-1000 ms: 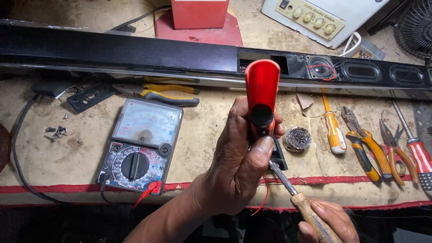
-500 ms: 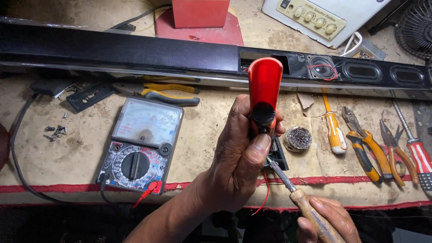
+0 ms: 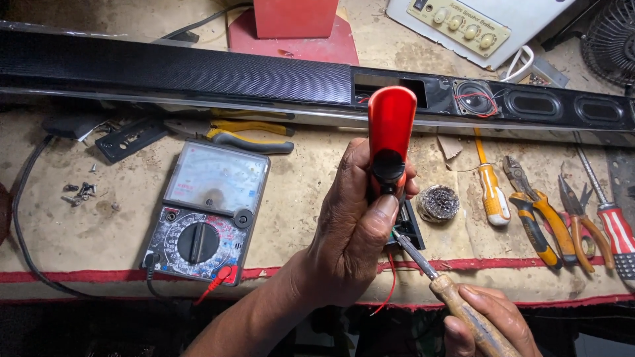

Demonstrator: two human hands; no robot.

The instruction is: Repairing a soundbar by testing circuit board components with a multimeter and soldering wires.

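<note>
The left hand (image 3: 354, 231) is clamped around a red tool with a black button (image 3: 390, 135), held upright above the front part of the desk (image 3: 79, 231), thumb lying over the dark lower part of its body. The same hand also pins a small black part (image 3: 409, 228) with a red wire (image 3: 390, 284) hanging from it toward the front edge. The right hand (image 3: 493, 320), low at the front edge, is closed on the wooden handle of a soldering iron (image 3: 456, 297); its metal shaft angles up and left, and the tip meets the small black part just under the left thumb. The two hands are near each other but not touching. To the left, flat on the desk near the front edge, lies an analog multimeter (image 3: 205, 211) with a round dial and a red probe lead plugged in at its bottom. Beyond it lie yellow-handled pliers (image 3: 248, 132) and a small black plate (image 3: 129, 139), with loose screws (image 3: 83, 192) further left. Across the back of the desk stretches a long black soundbar (image 3: 198, 76), its right portion opened so that oval speaker cones show. Just right of the left hand sits a round pad of tip-cleaning wire wool (image 3: 438, 202), then a yellow-handled screwdriver (image 3: 491, 192), orange-handled cutters (image 3: 539, 221), smaller pliers (image 3: 582, 225) and a red-handled screwdriver (image 3: 612, 221) toward the right edge.
</note>
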